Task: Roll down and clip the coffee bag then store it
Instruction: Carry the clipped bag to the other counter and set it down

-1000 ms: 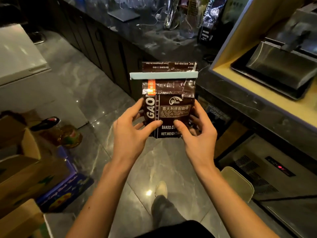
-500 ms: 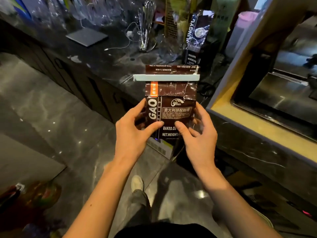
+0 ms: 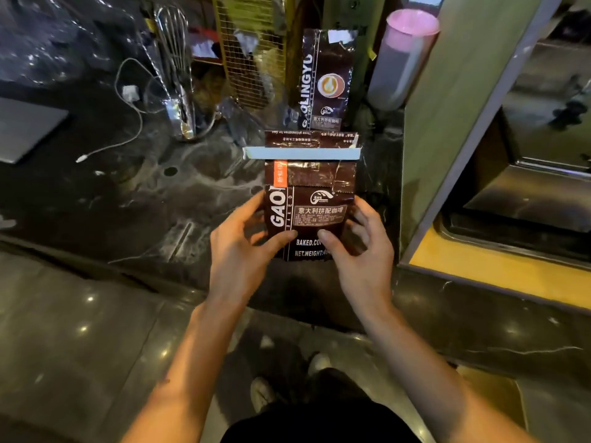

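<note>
A dark brown coffee bag (image 3: 315, 199) with white lettering is held upright in front of me, over the near edge of the black marble counter (image 3: 198, 193). Its top is folded down, and a long pale blue clip (image 3: 302, 153) is clamped across the fold. My left hand (image 3: 243, 247) grips the bag's lower left side with the thumb on its front. My right hand (image 3: 363, 251) grips the lower right side the same way. The bag's bottom edge is hidden behind my thumbs and palms.
A second, taller brown coffee bag (image 3: 326, 81) stands on the counter behind. Left of it are a wire whisk in a holder (image 3: 177, 78), a white charging cable (image 3: 128, 123) and a grey flat slab (image 3: 25, 129). A pink-lidded container (image 3: 399, 59) and a yellow-edged cabinet (image 3: 463, 91) stand right.
I have stepped toward the counter with the bag in both hands. The counter items and second bag now fill the view behind it. My grip has not changed.
</note>
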The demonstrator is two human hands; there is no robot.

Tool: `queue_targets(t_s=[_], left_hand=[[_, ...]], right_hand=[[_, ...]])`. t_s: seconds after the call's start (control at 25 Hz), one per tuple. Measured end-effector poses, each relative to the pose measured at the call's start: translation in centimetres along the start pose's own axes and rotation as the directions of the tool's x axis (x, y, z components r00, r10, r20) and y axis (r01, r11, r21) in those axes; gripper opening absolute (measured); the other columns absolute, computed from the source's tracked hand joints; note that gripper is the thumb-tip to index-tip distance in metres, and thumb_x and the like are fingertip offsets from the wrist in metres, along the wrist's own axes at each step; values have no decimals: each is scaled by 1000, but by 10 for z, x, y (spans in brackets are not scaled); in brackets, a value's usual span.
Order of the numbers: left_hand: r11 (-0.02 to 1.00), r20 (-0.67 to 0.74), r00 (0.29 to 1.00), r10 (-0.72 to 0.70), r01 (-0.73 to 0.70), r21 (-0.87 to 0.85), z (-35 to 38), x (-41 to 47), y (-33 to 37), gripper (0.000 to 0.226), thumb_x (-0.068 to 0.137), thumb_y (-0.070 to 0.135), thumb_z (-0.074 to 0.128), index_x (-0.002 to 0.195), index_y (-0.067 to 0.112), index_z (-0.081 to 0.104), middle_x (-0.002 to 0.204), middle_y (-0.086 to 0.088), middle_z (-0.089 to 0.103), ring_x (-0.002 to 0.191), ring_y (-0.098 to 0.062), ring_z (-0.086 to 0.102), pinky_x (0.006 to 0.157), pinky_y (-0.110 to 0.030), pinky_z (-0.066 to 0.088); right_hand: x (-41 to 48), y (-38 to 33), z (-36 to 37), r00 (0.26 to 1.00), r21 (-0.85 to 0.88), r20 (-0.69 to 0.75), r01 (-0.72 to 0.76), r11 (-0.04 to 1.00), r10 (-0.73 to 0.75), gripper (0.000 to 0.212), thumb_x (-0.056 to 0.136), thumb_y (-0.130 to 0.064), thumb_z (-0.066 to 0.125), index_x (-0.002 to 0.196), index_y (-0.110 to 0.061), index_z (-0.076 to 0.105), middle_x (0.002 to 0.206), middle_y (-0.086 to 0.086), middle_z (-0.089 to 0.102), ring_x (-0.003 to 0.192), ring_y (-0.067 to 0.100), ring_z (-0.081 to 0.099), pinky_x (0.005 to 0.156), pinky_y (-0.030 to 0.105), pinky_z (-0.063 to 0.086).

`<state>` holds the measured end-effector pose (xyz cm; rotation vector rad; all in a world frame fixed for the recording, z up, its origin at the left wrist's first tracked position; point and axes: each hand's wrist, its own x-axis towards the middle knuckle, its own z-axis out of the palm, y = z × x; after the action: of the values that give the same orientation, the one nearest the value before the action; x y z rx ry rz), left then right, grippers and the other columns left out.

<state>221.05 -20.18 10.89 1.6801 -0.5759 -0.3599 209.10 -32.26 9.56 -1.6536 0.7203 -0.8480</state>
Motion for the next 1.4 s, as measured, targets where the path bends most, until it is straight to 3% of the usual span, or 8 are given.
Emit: queue_targets(t_s=[0.16,0.28,0.44,0.76,0.88,1.0,1.2,1.4], left_hand=[[999,15,1000,27,-28,35,14,56,-14,67,70,10,84,130,18,55,119,8,67,109,-2,66,93,-26,55],[999,18,999,-30,30,38,32,92,-24,66,70,4,84,126,24,54,112,16,65,105,5,65,91,-19,53],[994,76,993,-94,89,59,50,140,-50,65,70,2,83,126,15,52,118,-3,67,107,-8,67,85,-15,53],[992,250,961,-119,105,69,56,218,-93,68,73,4,81,131,17,50,123,3,64,111,-11,65,97,-33,54],[992,275,955,-112,92,84,58,235,-115,69,74,8,81,131,28,48,127,-3,64,115,-16,65,98,-46,54],[990,266,958,-106,75,121,60,235,-128,70,76,11,79,132,36,46,130,-2,61,118,-15,63,99,-46,53],[991,282,953,-108,80,108,66,239,-137,72,81,16,75,143,25,39,138,-3,56,127,-13,56,105,-43,48],[994,301,950,-81,57,88,66,237,-130,66,86,23,69,143,32,37,141,-1,55,129,-13,54,106,-45,47]], right_hand=[[54,26,14,999,-43,7,-39,998,39,65,81,-19,77,131,-41,42,114,-39,49,109,-22,50,96,5,41],[91,46,18,996,-58,21,-83,995,85,69,81,-17,77,133,-41,39,116,-41,46,110,-21,49,103,14,40],[130,77,28,989,-102,17,-145,984,147,70,82,-15,76,142,-25,42,125,-26,50,117,-5,51,104,21,40],[173,112,59,984,-215,-129,-149,965,123,65,84,-26,73,141,-12,45,139,7,55,128,18,54,108,33,44],[181,124,69,981,-253,-144,-161,954,127,63,86,-23,72,141,-12,43,138,6,53,126,19,55,105,34,47],[180,139,74,989,-296,-104,-135,946,109,63,89,-24,69,142,-10,39,138,11,53,126,19,54,104,38,48],[187,148,74,990,-351,-78,-137,926,117,69,88,-29,65,146,-8,32,143,16,50,129,24,52,105,31,45],[191,137,69,988,-316,-44,-153,936,147,64,90,-25,67,146,-18,37,137,-5,51,128,9,49,103,13,36]])
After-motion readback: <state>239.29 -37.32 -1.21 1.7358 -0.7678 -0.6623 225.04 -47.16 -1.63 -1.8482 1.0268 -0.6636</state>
